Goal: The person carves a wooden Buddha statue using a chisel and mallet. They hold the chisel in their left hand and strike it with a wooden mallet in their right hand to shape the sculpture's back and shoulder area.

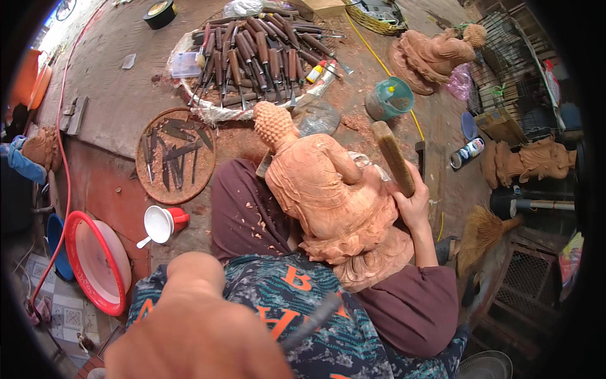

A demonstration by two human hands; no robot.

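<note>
A reddish carved wooden statue (322, 189), a seated figure with a knobbly head, leans across my lap with its back toward me. At its right side, my right hand (413, 199) is closed around a thick wooden bar (394, 158), which points up and away. My left hand (196, 335) is raised very close to the camera, large and blurred, in front of my patterned shirt. Its fingers are hidden. Beside it shows a blurred dark grey stick-like thing (310, 323); whether the hand holds it I cannot tell.
Many wooden-handled chisels (255, 60) fill a round tray ahead. To its left lie blades in a basket (208, 170). Nearby are a white cup (158, 224), a red-rimmed basin (120, 303) and a teal bucket (377, 107). Another statue (435, 57) stands at far right, near a broom (483, 237).
</note>
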